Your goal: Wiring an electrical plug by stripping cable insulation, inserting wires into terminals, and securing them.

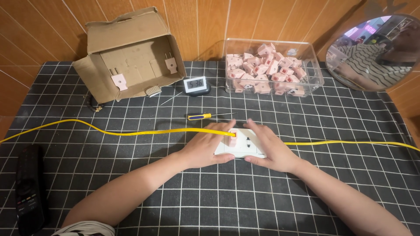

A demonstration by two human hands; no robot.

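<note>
A white wall-socket plate (243,146) lies on the black grid-patterned cloth (218,196), gripped from both sides. My left hand (205,148) clasps its left edge and my right hand (270,148) its right edge. A small pink plug part (232,137) sits on the plate's upper left, between my hands. A yellow cable (131,132) runs across the cloth from far left to far right and passes over my left hand at the pink part.
A yellow-handled screwdriver (205,116) lies just beyond my hands. Behind it stand a small digital clock (195,85), an open cardboard box (131,57) with pink plugs, and a clear bin (273,65) of several pink plugs. A black remote (29,188) lies front left, a round mirror (376,52) back right.
</note>
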